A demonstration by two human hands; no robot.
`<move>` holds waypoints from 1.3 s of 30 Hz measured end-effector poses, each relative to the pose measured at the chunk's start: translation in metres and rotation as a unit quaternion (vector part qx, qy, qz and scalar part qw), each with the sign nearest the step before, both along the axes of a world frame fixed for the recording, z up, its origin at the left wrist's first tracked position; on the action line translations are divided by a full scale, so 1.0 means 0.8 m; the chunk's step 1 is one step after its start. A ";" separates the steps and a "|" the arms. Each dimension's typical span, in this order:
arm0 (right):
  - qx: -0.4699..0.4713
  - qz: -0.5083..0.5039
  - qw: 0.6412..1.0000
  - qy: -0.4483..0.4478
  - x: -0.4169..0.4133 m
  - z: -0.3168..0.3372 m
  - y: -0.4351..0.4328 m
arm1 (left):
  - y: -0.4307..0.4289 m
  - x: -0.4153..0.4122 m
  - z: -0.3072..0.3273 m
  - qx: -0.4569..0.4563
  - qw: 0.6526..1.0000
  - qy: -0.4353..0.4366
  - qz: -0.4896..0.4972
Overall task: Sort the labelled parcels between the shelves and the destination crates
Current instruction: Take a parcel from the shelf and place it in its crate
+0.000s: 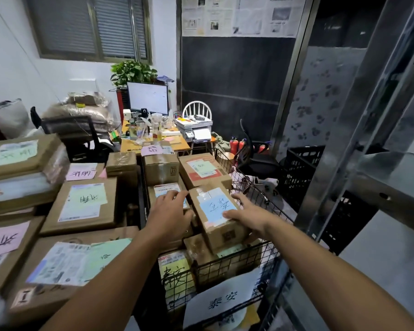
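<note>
Box: a brown box with a blue note (215, 211) sits tilted on top of the other parcels in the wire crate (256, 187).
Where the box is: it is between the two hands, with the left hand just beside its left side and the right hand on its right side.
Right hand: the right hand (246, 216) holds the box. Its thumb lies on top by the blue note and its fingers (239, 198) wrap along the right edge.
Left hand: the left hand (170, 211) is loose, with its fingers stretched out. It lies over a parcel with a white label (164, 188) next to the box. I cannot tell if it touches the box.
Crate: it is full of brown parcels and has a white paper sign (221, 299) hanging on its front.
Left of the crate: flat parcels with green and pink notes (81, 206) lie in stacks.
Right of the crate: a metal shelf (368, 163) stands close by, with a black crate (301, 168) behind it.
</note>
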State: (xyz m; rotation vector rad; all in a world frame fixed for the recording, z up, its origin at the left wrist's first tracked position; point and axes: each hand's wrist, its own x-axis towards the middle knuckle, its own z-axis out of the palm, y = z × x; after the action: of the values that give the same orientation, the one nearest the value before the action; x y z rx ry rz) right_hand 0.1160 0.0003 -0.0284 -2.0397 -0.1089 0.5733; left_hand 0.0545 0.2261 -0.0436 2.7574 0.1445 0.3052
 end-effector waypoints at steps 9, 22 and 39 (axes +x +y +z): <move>0.031 0.010 0.999 0.030 0.024 -0.018 0.008 | 0.000 0.033 -0.007 0.013 0.998 0.062 0.009; 0.068 0.026 0.997 0.015 0.046 -0.041 0.022 | 0.007 0.035 -0.018 0.029 0.995 0.100 0.008; 0.085 0.018 0.994 -0.062 0.035 -0.049 0.034 | 0.013 0.021 -0.011 0.081 0.989 0.122 0.012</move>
State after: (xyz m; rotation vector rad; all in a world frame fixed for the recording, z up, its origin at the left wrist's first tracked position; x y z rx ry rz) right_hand 0.1436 0.0271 -0.0673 -1.9100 -0.2591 0.4439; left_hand 0.0713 0.2369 -0.0525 2.9488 0.2243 -0.0164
